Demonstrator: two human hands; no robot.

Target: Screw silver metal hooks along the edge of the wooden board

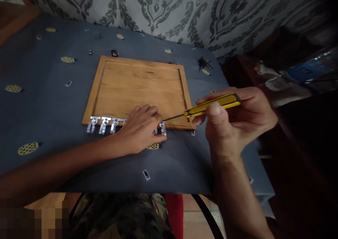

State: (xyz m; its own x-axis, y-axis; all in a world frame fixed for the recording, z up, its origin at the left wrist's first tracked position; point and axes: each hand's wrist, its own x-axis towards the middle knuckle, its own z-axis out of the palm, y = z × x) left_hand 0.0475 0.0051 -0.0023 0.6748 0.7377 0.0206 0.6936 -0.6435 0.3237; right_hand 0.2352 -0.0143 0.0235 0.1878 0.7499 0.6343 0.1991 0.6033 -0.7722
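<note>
A framed wooden board [142,91] lies flat on the table. Along its near edge runs a row of silver metal hooks [105,126], part of it hidden under my left hand [141,129]. That hand rests over the edge with curled fingers, its index finger and thumb closed about the rightmost hook [163,128]. In my right hand [240,115] is a screwdriver [211,105] with a yellow and black handle, gripped between thumb and fingers. Its shaft slants down leftward, and the tip meets the top of the rightmost hook. Whether a screw sits there is too small to tell.
A dark blue cloth with pineapple prints covers the table [47,108]. Behind the board are a small black object [114,53] and a tiny metal piece [90,52]. A black object [204,63] lies back right. Beyond the right edge is a plastic bottle [303,71].
</note>
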